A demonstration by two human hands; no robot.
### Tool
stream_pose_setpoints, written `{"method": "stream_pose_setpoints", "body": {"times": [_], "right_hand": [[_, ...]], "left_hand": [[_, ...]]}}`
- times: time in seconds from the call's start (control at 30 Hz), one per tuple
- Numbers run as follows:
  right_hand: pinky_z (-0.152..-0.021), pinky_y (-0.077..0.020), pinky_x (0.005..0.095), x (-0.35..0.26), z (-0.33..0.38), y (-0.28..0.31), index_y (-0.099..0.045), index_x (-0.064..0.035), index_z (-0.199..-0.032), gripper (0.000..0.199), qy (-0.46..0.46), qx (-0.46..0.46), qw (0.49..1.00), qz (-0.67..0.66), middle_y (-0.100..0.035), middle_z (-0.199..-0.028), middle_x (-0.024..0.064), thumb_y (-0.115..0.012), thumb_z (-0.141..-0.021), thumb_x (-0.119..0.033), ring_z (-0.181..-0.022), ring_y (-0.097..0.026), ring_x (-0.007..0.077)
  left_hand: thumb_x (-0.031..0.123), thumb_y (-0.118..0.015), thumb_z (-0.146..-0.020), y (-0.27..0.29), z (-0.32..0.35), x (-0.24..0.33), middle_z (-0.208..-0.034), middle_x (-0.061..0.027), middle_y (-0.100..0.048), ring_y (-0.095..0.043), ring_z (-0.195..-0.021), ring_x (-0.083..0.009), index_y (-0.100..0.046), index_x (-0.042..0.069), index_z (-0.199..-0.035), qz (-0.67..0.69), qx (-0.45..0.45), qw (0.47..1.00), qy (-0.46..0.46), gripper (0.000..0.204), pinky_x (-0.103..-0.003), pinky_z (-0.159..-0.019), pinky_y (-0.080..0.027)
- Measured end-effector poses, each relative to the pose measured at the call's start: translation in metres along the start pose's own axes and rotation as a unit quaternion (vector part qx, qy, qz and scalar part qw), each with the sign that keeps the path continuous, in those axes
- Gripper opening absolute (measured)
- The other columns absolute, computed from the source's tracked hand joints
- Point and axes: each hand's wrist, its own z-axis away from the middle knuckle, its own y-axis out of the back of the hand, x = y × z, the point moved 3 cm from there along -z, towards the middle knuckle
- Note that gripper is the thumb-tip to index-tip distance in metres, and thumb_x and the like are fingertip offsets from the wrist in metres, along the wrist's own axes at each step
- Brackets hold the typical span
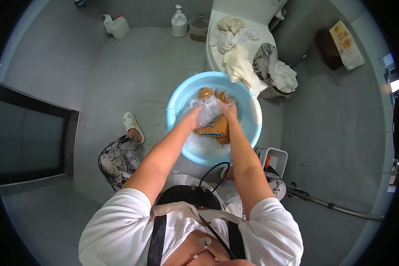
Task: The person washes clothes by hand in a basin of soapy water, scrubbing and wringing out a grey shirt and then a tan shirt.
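Soapy water fills a light blue plastic basin (pixel 177 91) in front of me. In it lies a wet orange-brown cloth garment (pixel 224 128) with a dark and pale blue printed figure. Part of the garment bulges up at the far side of the basin. My left hand (pixel 193 118) is closed on the garment's left side, its fingertips partly covered by white suds (pixel 208 111). On the other side, my right hand (pixel 228 111) grips bunched fabric, fingers bent down into the foam. Suds hide much of the cloth between both hands.
A white toilet (pixel 215 26) with crumpled cloths on its lid stands beyond the basin; a cream knit cloth (pixel 241 66) hangs to the rim. Right of it is a bin (pixel 275 92) topped with clothes. A pump bottle (pixel 179 22) and a white jug (pixel 118 27) stand by the far wall.
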Motion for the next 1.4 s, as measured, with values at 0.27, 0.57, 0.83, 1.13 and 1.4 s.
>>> {"method": "stream_pose_setpoints", "body": {"times": [0.27, 0.57, 0.83, 1.13, 1.4], "right_hand": [[-0.072, -0.0469, 0.0354, -0.128, 0.077, 0.017, -0.064, -0.0104, -0.087, 0.024, 0.170, -0.165, 0.933, 0.271, -0.062, -0.087, 0.0111, -0.065, -0.065, -0.019, -0.082, -0.060, 0.0276], [-0.065, -0.0479, 0.0333, -0.116, 0.170, 0.055, -0.064, -0.0113, -0.071, 0.010, 0.343, -0.269, 0.875, 0.212, -0.060, -0.078, 0.0020, -0.056, -0.066, -0.008, -0.073, -0.059, 0.0226], [-0.099, -0.0273, 0.0459, -0.071, 0.146, 0.044, -0.021, -0.0151, -0.135, 0.071, 0.021, -0.115, 0.932, 0.343, -0.010, -0.137, 0.0302, -0.057, -0.077, -0.036, -0.121, -0.027, 0.0450], [-0.093, -0.0355, 0.0459, 0.014, 0.078, -0.014, -0.056, -0.0050, -0.113, 0.042, 0.075, -0.330, 0.767, 0.546, -0.047, -0.122, 0.0204, -0.053, -0.077, -0.027, -0.117, -0.042, 0.0324], [-0.098, -0.0326, 0.0414, 0.003, 0.060, -0.016, -0.053, -0.0107, -0.116, 0.041, -0.064, -0.296, 0.792, 0.531, -0.046, -0.123, 0.0144, -0.052, -0.078, -0.024, -0.118, -0.040, 0.0266]], "left_hand": [[0.051, -0.037, -0.087, 0.008, -0.001, 0.013, -0.125, -0.0121, -0.044, -0.043, -0.114, -0.0241, -0.040, 0.007, -0.126, -0.042, 0.095, 0.994, -0.045, 0.059, -0.040, -0.094, -0.035], [0.040, -0.053, -0.079, -0.024, 0.053, 0.043, -0.136, -0.0162, -0.027, -0.025, -0.126, -0.0304, -0.030, 0.010, -0.132, -0.568, 0.222, 0.735, -0.295, 0.065, -0.041, -0.100, -0.027], [0.036, -0.046, -0.085, -0.040, 0.084, -0.011, -0.144, -0.0090, -0.003, -0.016, -0.129, -0.0355, -0.020, 0.018, -0.136, -0.726, 0.188, 0.632, -0.197, 0.061, -0.056, -0.097, -0.025], [0.025, -0.041, -0.084, -0.012, 0.014, -0.032, -0.134, -0.0154, -0.031, -0.039, -0.118, -0.0310, -0.038, 0.013, -0.128, -0.804, 0.089, 0.582, -0.088, 0.046, -0.045, -0.094, -0.035], [0.025, -0.043, -0.082, -0.024, -0.011, -0.019, -0.125, -0.0157, -0.043, -0.044, -0.114, -0.0301, -0.050, 0.012, -0.118, -0.815, 0.108, 0.528, -0.214, 0.039, -0.045, -0.092, -0.037]]}}
